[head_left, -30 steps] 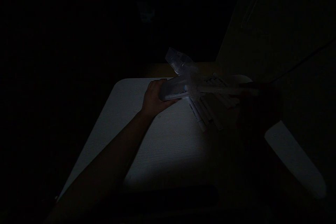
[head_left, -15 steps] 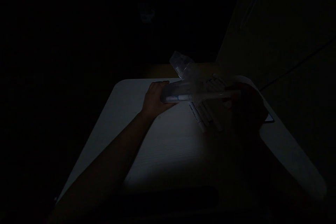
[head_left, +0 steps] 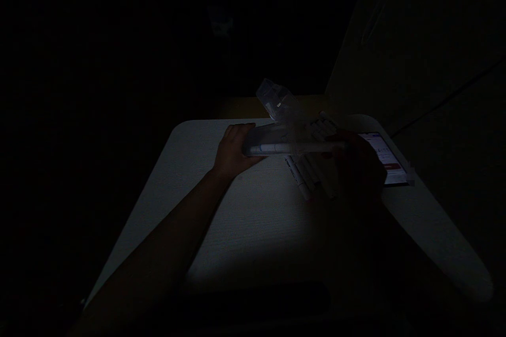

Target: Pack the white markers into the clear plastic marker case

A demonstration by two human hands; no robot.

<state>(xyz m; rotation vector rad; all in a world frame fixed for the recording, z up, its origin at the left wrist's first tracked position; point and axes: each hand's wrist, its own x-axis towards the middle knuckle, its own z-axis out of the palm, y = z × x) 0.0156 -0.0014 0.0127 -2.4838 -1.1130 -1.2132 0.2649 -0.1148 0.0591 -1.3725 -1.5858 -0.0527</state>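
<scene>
In the dim head view, my left hand (head_left: 235, 150) is wrapped round the closed end of a clear plastic case (head_left: 263, 134) lying on its side. The case's lid (head_left: 276, 99) hangs open at the back. My right hand (head_left: 358, 166), deep in shadow, pinches the right end of a white marker (head_left: 312, 148). The marker points left, partly inside the case mouth, beside at least one marker inside. Several loose markers (head_left: 299, 179) lie in front of the case. More markers (head_left: 324, 125) lie behind my right fingers.
A lit smartphone (head_left: 389, 160) rests on the right of the white table (head_left: 245, 231), partly behind my right hand. A dark cable (head_left: 446, 97) runs across the wall at right. Darkness covers the room beyond and the table's near edge.
My right hand has moved left, sliding the marker further into the case. More of the phone's screen now shows. My left hand and the case have stayed put.
</scene>
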